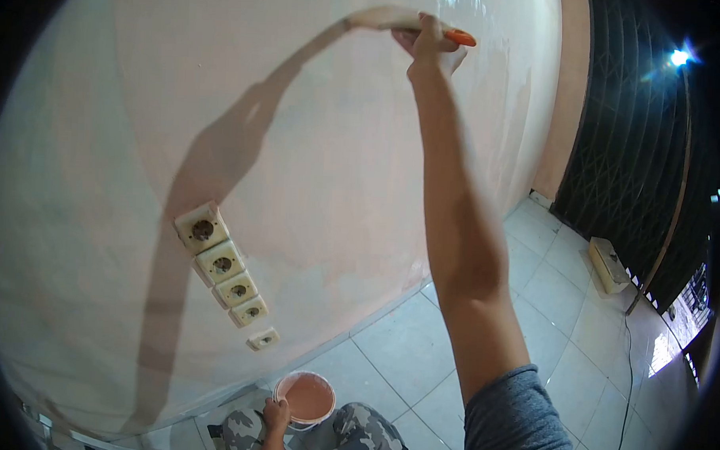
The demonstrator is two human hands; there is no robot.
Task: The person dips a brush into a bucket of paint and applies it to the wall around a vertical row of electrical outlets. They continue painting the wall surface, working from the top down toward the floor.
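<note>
My right hand is raised high against the pinkish wall, its fingers wrapped round a paintbrush with an orange handle end. The brush's bristles are hard to make out against the wall. Low in the view, my left hand grips the rim of a white bucket that holds pink paint. The bucket is beside my knees, in camouflage trousers. A dark shadow of my arm and the brush falls across the wall.
Several sockets run down the wall at left. Pale tiles cover the floor. At right are a dark folding gate, a bright lamp on a pole, a cable and a yellowish box.
</note>
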